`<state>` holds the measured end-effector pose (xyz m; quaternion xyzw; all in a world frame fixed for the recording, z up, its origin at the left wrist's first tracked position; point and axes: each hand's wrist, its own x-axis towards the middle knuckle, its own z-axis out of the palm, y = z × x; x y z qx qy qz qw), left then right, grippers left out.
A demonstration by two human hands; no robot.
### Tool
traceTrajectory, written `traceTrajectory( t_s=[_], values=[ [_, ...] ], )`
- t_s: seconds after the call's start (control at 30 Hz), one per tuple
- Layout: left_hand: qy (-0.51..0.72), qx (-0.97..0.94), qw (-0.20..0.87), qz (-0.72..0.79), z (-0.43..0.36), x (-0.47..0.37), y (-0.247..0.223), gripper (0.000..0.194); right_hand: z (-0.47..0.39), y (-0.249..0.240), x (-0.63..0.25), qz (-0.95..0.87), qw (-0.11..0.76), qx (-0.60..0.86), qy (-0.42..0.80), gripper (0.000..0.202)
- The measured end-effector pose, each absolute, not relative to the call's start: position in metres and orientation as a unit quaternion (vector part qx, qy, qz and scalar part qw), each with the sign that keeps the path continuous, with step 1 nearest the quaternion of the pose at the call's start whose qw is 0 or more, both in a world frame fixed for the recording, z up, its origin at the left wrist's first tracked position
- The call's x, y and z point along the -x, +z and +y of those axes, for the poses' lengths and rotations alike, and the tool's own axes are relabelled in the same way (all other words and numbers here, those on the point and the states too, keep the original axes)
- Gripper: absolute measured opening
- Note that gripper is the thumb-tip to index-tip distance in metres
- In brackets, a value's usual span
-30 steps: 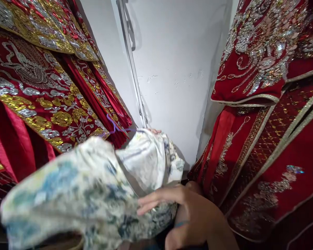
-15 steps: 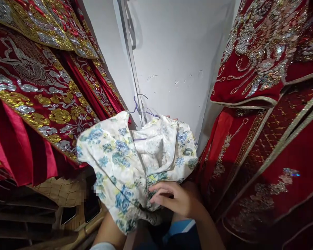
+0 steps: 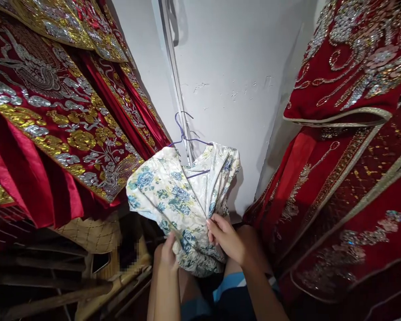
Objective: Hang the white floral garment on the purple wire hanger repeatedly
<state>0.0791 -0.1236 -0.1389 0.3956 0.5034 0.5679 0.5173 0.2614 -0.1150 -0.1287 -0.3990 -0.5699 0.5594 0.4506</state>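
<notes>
A white blouse (image 3: 173, 196) with blue and green flowers hangs on a thin purple hanger (image 3: 183, 136) in front of me. Its lower part bunches over my lap. My right hand (image 3: 224, 236) pinches the overlapping front edge near the middle of the blouse. Down at its lower left side, my left hand (image 3: 169, 253) has its fingers closed on the cloth, with the fingertips partly hidden. The pale inside of the blouse shows through the open neckline, where the hanger's lower bar crosses.
Red costumes with gold and silver embroidery (image 3: 83, 138) hang on the left. More beaded red garments (image 3: 307, 178) hang on the right. A pale wall (image 3: 234, 67) with a metal strip (image 3: 173, 67) stands behind. Wooden furniture (image 3: 127, 285) with a woven part sits at lower left.
The blouse has straightened on its hanger and shifted slightly right. My left hand has come into view at its lower left side. My right hand has moved up and closed on the front edge.
</notes>
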Motion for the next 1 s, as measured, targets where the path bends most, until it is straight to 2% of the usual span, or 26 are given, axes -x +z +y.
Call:
traceTrajectory(
  t_s=[0.13, 0.23, 0.3, 0.47, 0.53, 0.6, 0.7, 0.8, 1.0],
  values=[
    [0.595, -0.329, 0.567, 0.466, -0.128, -0.087, -0.127, 0.054, -0.118, -0.124, -0.252, -0.572, 0.46, 0.392, 0.554, 0.039],
    [0.63, -0.315, 0.519, 0.485, -0.122, -0.095, -0.128, 0.055, -0.119, -0.124, -0.253, -0.557, 0.448, 0.411, 0.566, 0.032],
    [0.654, -0.322, 0.43, 0.532, -0.118, -0.098, -0.136, 0.054, -0.119, -0.125, -0.257, -0.558, 0.449, 0.422, 0.556, 0.027],
    [0.713, -0.366, 0.054, 0.596, -0.123, -0.117, -0.152, 0.048, -0.124, -0.112, -0.266, -0.558, 0.449, 0.455, 0.529, 0.026],
    [0.69, -0.433, 0.004, 0.58, -0.13, -0.129, -0.154, 0.039, -0.127, -0.102, -0.266, -0.554, 0.444, 0.472, 0.523, 0.026],
    [0.641, -0.516, 0.045, 0.566, -0.135, -0.138, -0.157, 0.027, -0.128, -0.096, -0.263, -0.547, 0.446, 0.468, 0.532, 0.025],
    [0.585, -0.574, 0.178, 0.545, -0.136, -0.142, -0.162, 0.014, -0.127, -0.097, -0.257, -0.529, 0.459, 0.434, 0.567, 0.026],
    [0.572, -0.566, 0.245, 0.54, -0.135, -0.14, -0.162, 0.016, -0.125, -0.106, -0.252, -0.519, 0.475, 0.405, 0.584, 0.025],
    [0.524, -0.622, 0.279, 0.51, -0.136, -0.145, -0.155, 0.022, -0.12, -0.111, -0.251, -0.49, 0.494, 0.401, 0.595, 0.025]
  ],
)
